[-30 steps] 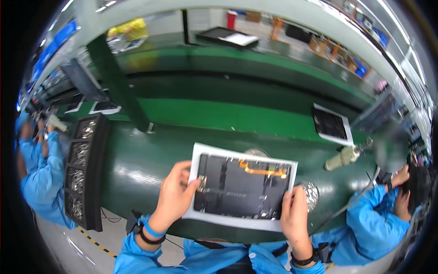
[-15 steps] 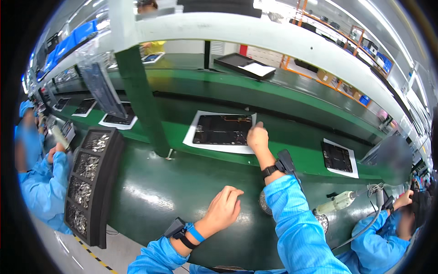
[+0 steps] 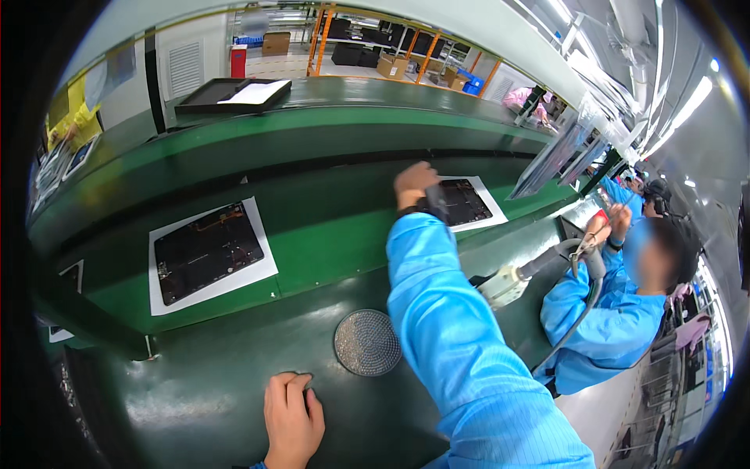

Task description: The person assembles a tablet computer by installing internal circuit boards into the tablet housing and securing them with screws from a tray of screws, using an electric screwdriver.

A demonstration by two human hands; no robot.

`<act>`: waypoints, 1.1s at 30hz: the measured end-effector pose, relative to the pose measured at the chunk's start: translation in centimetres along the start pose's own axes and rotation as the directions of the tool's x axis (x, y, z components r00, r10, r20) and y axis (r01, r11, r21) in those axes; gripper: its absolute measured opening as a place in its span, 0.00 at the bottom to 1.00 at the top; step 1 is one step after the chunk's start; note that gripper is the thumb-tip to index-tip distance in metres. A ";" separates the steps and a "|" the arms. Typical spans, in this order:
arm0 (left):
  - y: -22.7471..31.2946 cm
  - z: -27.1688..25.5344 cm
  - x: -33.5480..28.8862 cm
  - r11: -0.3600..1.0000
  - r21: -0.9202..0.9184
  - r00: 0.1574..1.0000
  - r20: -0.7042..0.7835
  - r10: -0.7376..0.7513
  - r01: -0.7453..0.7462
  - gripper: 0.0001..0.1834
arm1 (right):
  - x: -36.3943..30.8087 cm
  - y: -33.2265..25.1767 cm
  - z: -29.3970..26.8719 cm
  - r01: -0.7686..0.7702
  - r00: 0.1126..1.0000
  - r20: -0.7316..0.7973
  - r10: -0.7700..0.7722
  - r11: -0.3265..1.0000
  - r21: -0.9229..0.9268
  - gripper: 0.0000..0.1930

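My right hand (image 3: 416, 184) reaches far over the green bench, at the left edge of a black flat device panel (image 3: 466, 202) on a white sheet (image 3: 494, 205). Its fingers are partly hidden and blurred, so whether they grip anything does not show. My left hand (image 3: 293, 418) is low over the dark green worktop, fingers loosely curled, thumb apart, with nothing seen in it. Farther left, another black panel (image 3: 207, 254) with small orange and metallic parts lies on its own white sheet (image 3: 264, 242). Between my hands, a round grey dish (image 3: 367, 342) with a dimpled surface sits on the worktop.
Right of my forearm is a pale green handheld power tool (image 3: 502, 288). A co-worker in blue sleeves (image 3: 594, 328) sits beyond it. A black tray (image 3: 195, 104) with white paper stands on the upper ledge. Clear plastic sleeves (image 3: 551, 160) hang at right. A green post (image 3: 90, 313) rises at left.
The view has swung to the right. My right hand has left the nearer panel's right edge and now reaches the panel farther right. My left hand stays low over the worktop.
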State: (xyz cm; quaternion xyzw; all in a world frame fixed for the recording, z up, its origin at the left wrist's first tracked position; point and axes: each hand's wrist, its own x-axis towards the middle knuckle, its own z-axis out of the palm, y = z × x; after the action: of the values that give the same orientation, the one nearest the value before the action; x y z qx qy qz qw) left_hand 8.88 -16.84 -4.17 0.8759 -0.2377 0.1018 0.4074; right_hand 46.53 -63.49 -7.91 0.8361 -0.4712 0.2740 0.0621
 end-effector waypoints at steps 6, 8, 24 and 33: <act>1.1 0.3 0.9 0.999 0.033 0.998 0.038 -0.041 0.040 0.16 | 9.2 17.8 1.7 -0.173 0.985 -0.005 0.173 0.984 -0.037 0.32; 1.0 0.4 0.9 0.996 0.064 0.996 0.047 -0.070 0.067 0.16 | 9.7 19.6 1.6 -0.229 0.967 0.114 0.227 0.973 0.003 0.42; 1.3 3.2 1.5 0.988 0.147 0.998 -0.004 0.055 -0.054 0.14 | 15.7 24.9 2.6 0.143 0.916 0.336 -0.218 0.962 0.234 0.22; 2.6 2.9 1.4 0.981 -0.178 0.980 -0.193 0.045 -0.080 0.09 | 6.8 11.0 -6.3 0.111 0.886 0.291 -0.360 0.776 0.621 0.24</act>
State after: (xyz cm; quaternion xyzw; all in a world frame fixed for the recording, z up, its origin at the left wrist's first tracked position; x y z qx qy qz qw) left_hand 8.71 -20.92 -3.79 0.8127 -0.2343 0.1742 0.5042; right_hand 37.72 -72.39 -0.76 0.9044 -0.2547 0.2219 -0.2609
